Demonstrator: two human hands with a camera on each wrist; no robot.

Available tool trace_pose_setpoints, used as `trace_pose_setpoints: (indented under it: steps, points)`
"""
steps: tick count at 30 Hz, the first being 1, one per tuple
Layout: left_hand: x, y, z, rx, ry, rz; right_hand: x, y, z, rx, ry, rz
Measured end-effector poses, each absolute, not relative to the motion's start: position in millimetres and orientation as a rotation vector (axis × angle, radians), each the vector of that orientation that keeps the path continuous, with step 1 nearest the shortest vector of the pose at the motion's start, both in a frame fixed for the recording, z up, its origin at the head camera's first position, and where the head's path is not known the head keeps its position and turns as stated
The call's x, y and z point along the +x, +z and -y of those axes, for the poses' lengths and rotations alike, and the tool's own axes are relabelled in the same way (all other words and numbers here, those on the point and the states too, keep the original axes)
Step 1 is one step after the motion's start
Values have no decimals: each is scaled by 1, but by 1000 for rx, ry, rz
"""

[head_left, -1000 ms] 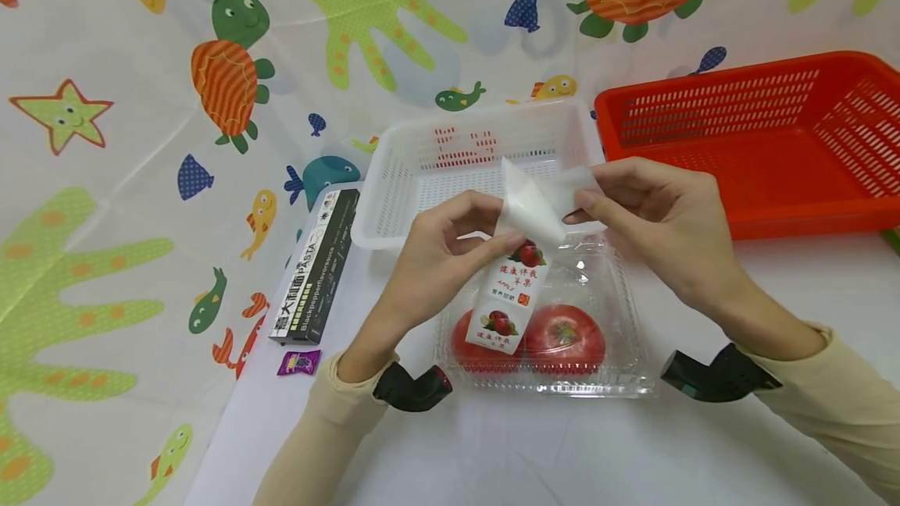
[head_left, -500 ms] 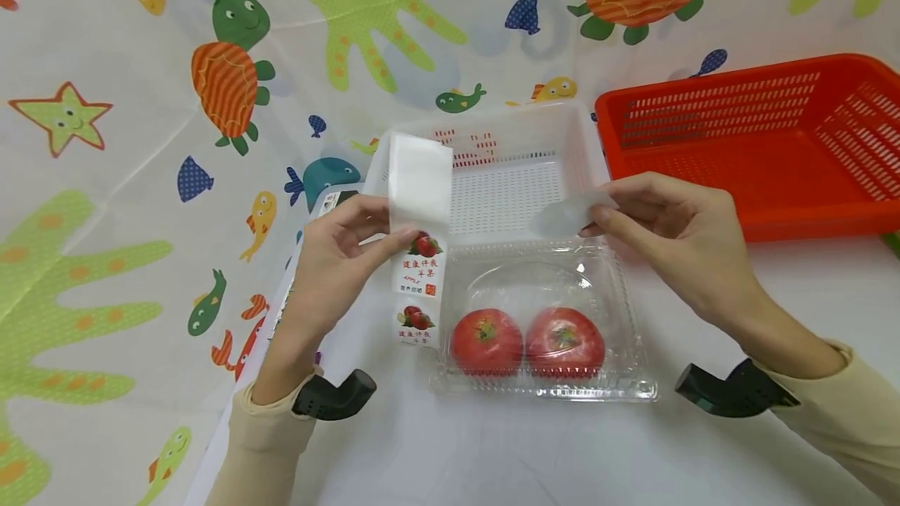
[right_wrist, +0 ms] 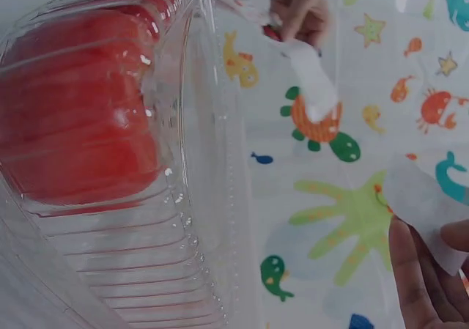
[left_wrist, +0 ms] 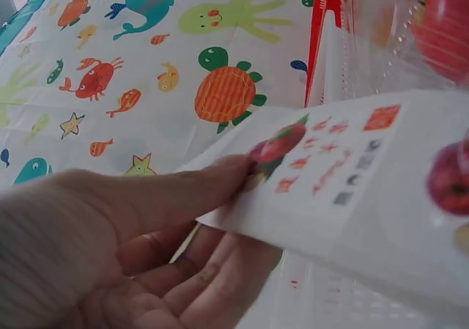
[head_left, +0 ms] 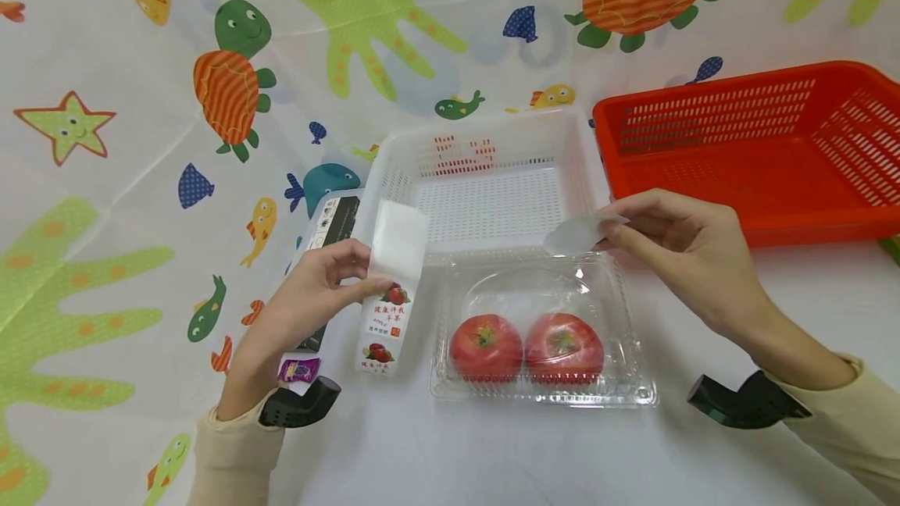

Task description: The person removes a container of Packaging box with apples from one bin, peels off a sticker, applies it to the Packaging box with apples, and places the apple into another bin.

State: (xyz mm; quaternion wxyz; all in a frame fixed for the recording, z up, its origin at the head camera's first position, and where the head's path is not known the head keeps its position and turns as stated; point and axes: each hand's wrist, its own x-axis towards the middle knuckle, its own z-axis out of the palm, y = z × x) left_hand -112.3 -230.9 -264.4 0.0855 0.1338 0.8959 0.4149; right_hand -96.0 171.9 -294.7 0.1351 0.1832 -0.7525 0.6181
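The head view looks forward and down from the near side over the worktop (head_left: 520,455) to the patterned cloth (head_left: 281,139). The left wrist view looks closely along the label strip (left_wrist: 337,175); the right wrist view faces left past the nearby clear box (right_wrist: 139,259). All three share strip and box.

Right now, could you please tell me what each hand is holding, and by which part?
The left hand pinches the printed label strip by its side edge, about midway along; the right hand pinches a translucent piece by one end.
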Motion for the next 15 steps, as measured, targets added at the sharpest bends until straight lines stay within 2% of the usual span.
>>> trace_pose_setpoints:
  steps: [15]
  points:
    - [-120, -300, 251, 399, 949, -2501, -95, -298, -168, 548, 1834, 2197]
